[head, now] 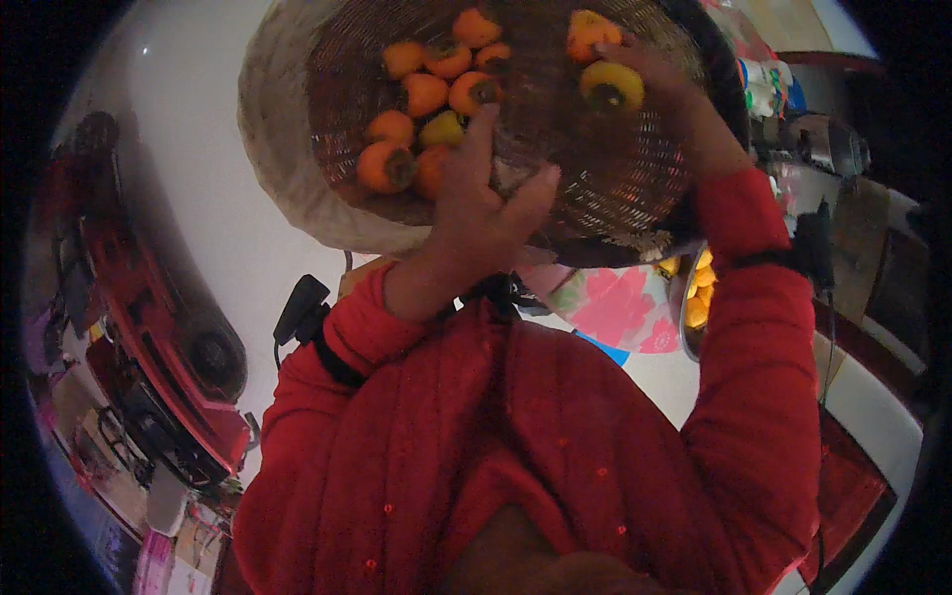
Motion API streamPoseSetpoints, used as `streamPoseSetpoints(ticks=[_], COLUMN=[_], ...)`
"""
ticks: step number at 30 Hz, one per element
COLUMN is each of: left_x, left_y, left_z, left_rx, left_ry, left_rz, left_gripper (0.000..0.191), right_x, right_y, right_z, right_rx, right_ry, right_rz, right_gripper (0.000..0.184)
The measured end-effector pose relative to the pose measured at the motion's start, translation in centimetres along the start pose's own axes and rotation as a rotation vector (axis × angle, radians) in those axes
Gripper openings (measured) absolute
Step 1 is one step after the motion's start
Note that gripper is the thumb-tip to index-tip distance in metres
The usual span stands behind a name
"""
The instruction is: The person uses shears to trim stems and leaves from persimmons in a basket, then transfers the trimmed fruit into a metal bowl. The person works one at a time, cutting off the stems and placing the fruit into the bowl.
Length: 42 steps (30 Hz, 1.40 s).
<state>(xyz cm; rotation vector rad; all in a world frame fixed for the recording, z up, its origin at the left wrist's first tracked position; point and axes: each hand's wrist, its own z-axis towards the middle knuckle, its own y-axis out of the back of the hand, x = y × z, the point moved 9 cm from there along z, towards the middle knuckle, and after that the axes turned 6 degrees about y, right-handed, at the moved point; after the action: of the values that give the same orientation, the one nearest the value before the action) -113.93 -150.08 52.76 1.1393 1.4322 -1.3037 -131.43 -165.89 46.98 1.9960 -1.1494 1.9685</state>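
Note:
A round woven wicker basket (565,163) is in front of me at the top of the view. On its left side, several orange persimmons (426,94) and a greener one (442,129) lie clustered. My left hand (483,208) reaches over the near rim with thumb and forefinger spread, the fingertip close to a persimmon (474,93). On the right side, my right hand (666,78) is bent around an orange persimmon (593,33) and a yellow-green persimmon (611,85). A fingertip touches the orange one; whether it grips either fruit is unclear.
Pale cloth or lining (279,141) surrounds the basket's left rim. Below the basket are a pink floral cloth (613,301) and a metal bowl (686,327) with orange-yellow pieces. A red and black object (167,357) stands far left. Dim clutter (825,141) lies at right.

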Motion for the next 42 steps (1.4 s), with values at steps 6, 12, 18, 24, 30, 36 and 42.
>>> streamPoseSetpoints(ticks=[6,12,18,24,30,36,42], left_x=[1.2,0.9,-1.5,-0.9,-1.2,-1.3,-0.8], left_y=[0.2,0.0,-1.4,-1.4,-1.9,-1.5,-1.4], left_z=[0.3,0.8,0.0,-0.3,-0.1,-0.3,0.0], left_rx=[-0.051,-0.04,0.003,-0.119,-0.037,-0.079,-0.015], left_ry=[0.002,-0.11,-0.321,-0.156,-0.143,-0.192,-0.168], left_rz=[0.127,0.2,0.529,0.233,0.153,0.247,0.227], left_gripper=[0.042,0.032,0.025,0.028,0.029,0.03,0.029], right_x=[6.5,-3.5,-22.6,-31.4,-30.2,-30.7,-31.8], right_y=[-4.4,-7.8,-8.5,-1.7,1.7,1.2,1.3], right_z=[-12.7,-30.2,-35.9,-38.3,-38.5,-38.8,-39.1], right_rx=[-0.478,-1.061,-1.279,-1.544,-1.852,-2.085,-1.815], right_ry=[0.253,0.305,0.153,0.344,0.086,0.193,0.454], right_rz=[-0.148,0.328,0.564,0.601,-0.239,-0.059,0.361], right_gripper=[0.059,0.065,0.055,0.057,0.073,0.072,0.063])
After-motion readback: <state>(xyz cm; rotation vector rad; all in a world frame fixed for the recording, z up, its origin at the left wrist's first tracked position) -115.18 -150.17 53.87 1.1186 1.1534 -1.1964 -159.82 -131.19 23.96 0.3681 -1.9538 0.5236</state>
